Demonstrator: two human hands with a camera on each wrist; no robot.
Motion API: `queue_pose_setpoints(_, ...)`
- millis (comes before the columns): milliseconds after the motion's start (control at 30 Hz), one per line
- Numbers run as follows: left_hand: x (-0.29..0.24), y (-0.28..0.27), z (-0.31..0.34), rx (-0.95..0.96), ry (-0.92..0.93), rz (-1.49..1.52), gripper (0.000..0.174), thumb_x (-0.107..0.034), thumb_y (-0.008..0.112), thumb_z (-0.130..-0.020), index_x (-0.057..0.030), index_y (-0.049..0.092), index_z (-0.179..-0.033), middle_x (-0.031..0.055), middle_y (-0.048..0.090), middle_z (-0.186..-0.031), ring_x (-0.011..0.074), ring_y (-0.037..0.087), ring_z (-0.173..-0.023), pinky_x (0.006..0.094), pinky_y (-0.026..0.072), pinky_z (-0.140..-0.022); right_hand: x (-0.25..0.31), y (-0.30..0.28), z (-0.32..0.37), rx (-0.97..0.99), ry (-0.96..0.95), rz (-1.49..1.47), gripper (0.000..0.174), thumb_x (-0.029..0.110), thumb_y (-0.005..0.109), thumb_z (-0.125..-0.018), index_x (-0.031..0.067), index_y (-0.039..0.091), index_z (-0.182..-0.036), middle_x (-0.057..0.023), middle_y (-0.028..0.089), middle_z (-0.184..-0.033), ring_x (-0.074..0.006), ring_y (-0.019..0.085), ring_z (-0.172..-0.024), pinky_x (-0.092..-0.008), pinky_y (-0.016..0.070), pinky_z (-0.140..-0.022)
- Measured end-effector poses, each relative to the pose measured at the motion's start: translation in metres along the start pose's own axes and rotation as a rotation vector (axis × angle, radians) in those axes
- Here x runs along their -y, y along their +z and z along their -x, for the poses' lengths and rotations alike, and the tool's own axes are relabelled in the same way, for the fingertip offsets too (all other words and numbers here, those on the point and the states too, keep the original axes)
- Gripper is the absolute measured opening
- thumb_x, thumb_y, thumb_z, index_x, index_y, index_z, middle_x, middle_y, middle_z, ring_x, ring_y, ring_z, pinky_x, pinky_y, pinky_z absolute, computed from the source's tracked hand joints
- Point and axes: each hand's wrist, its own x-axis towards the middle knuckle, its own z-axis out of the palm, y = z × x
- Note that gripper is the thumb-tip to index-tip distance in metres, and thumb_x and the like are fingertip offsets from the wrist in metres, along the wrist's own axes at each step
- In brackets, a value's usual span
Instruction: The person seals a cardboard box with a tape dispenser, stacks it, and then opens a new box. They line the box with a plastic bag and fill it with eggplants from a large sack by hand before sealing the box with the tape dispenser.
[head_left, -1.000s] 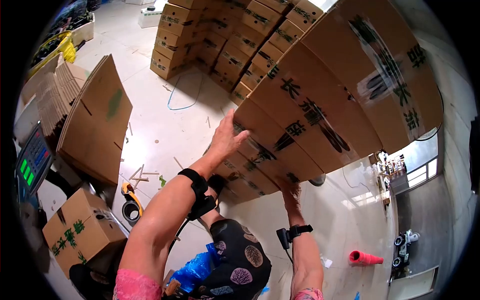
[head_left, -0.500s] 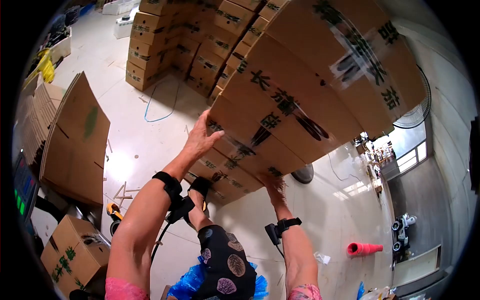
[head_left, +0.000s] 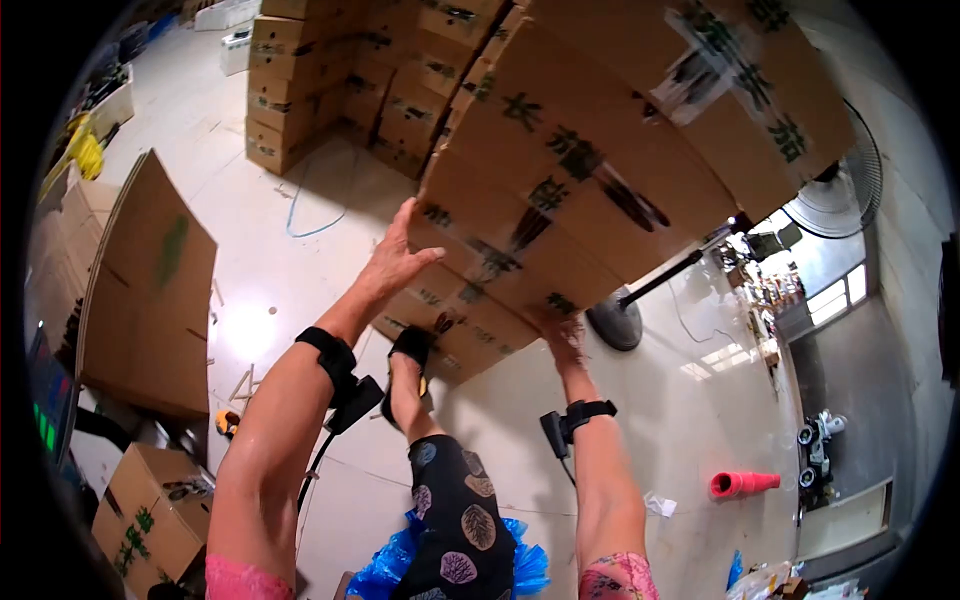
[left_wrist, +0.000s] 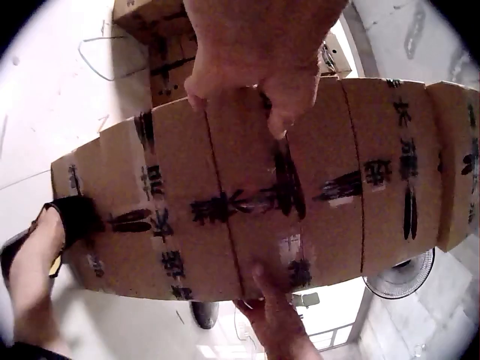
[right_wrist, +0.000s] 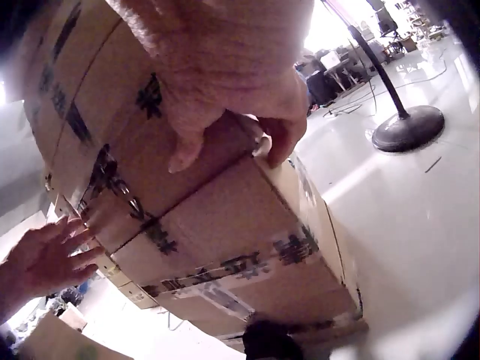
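Both hands are at a tall, tilted column of brown cardboard boxes with dark green lettering and strips of clear tape. At its left side edge is my left hand, thumb spread apart. In the right wrist view this left hand shows straight, spread fingers against the side. My right hand grips the opposite edge low down; the right wrist view shows its thumb on the lettered face and its fingers over a box corner. A foot in a black shoe is right at the bottom box.
More cardboard boxes are piled up behind. Flattened cardboard leans at the left, above a single box. A standing fan, its round base on the floor, is close on the right. A red cone lies at lower right.
The head view has turned, moving the surroundings leftward. More of the fan and its base now shows beside the column. Both hands stay at the column's edges.
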Motion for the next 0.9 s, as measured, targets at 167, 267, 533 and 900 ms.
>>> queue_pose_setpoints(167, -0.005, -0.015, 0.051, 0.16, -0.284, 0.293, 0.085, -0.021, 0.069, -0.09, -0.0087, 0.018, -0.158, 0.0205, 0.044, -0.149, 0.0298, 0.049, -0.13, 0.0395, 0.0433, -0.104, 0.036, 0.01, -0.007, -0.031, 0.076, 0.124, 0.061, 0.012, 0.087, -0.073, 0.0009, 0.056, -0.124, -0.0079, 0.067, -0.119, -0.0181, 0.062, -0.105, -0.0327, 0.0525, -0.089)
queue_pose_setpoints(267, -0.025, -0.052, 0.099, 0.322, -0.474, 0.226, 0.074, -0.028, 0.066, -0.092, -0.0015, 0.032, -0.152, 0.0214, 0.052, -0.141, 0.0255, 0.055, -0.123, 0.0372, 0.0476, -0.098, 0.056, 0.023, 0.003, -0.121, 0.299, 0.251, 0.066, 0.02, 0.085, -0.076, -0.0003, 0.051, -0.129, -0.01, 0.067, -0.118, -0.0179, 0.063, -0.105, -0.0314, 0.0516, -0.088)
queue_pose_setpoints(533, -0.107, -0.21, 0.237, 0.419, -0.694, -0.068, 0.061, -0.026, 0.067, -0.093, 0.0002, 0.046, -0.143, 0.0184, 0.064, -0.128, 0.0224, 0.061, -0.112, 0.033, 0.0511, -0.092, -0.005, 0.006, 0.047, -0.037, 0.42, 0.567, 0.066, 0.029, 0.079, -0.082, -0.0011, 0.051, -0.134, -0.0115, 0.065, -0.112, -0.0186, 0.065, -0.089, -0.0317, 0.0536, -0.074)
queue_pose_setpoints(900, -0.174, -0.435, 0.536, -0.376, -0.519, -0.416, 0.056, -0.03, 0.062, -0.097, -0.0027, 0.046, -0.143, 0.0182, 0.055, -0.139, 0.027, 0.054, -0.126, 0.0396, 0.0437, -0.104, 0.15, 0.155, 0.156, 0.733, 0.404, 0.512, 0.059, 0.029, 0.074, -0.087, -0.0025, 0.055, -0.134, -0.0175, 0.068, -0.115, -0.0204, 0.069, -0.092, -0.0308, 0.0555, -0.073)
